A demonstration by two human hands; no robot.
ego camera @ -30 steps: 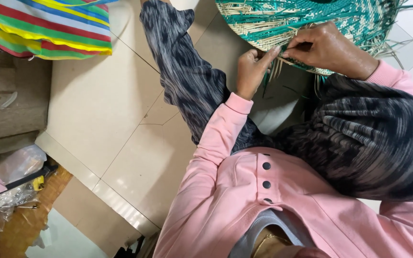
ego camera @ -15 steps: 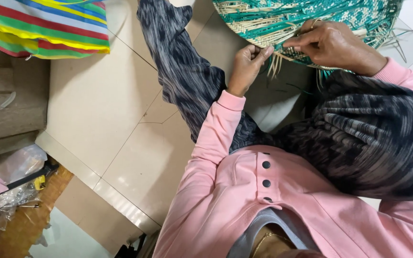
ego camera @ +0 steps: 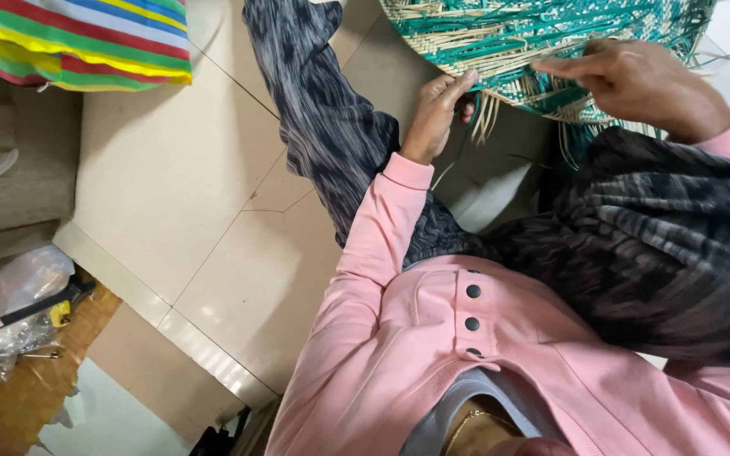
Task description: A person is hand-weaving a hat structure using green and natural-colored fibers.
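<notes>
A round woven piece (ego camera: 509, 34) of green and straw-coloured strips lies across my lap at the top of the head view. My left hand (ego camera: 434, 114) grips its near edge, fingers curled around loose straw strands (ego camera: 487, 118) that hang from the rim. My right hand (ego camera: 635, 80) rests on top of the weave further right, fingers pinched on a strip. Both arms wear pink sleeves. My legs in grey patterned trousers (ego camera: 331, 127) stretch beneath the work.
I sit on a beige tiled floor (ego camera: 171, 186). A bright striped cloth (ego camera: 69, 38) lies at the top left. Crumpled plastic bags (ego camera: 10, 295) and clutter sit by the lower left, beyond a raised tile edge.
My hands have moved apart: the right hand slid to the right along the weave, and the left hand shifted its grip on the rim. The view tilted slightly.
</notes>
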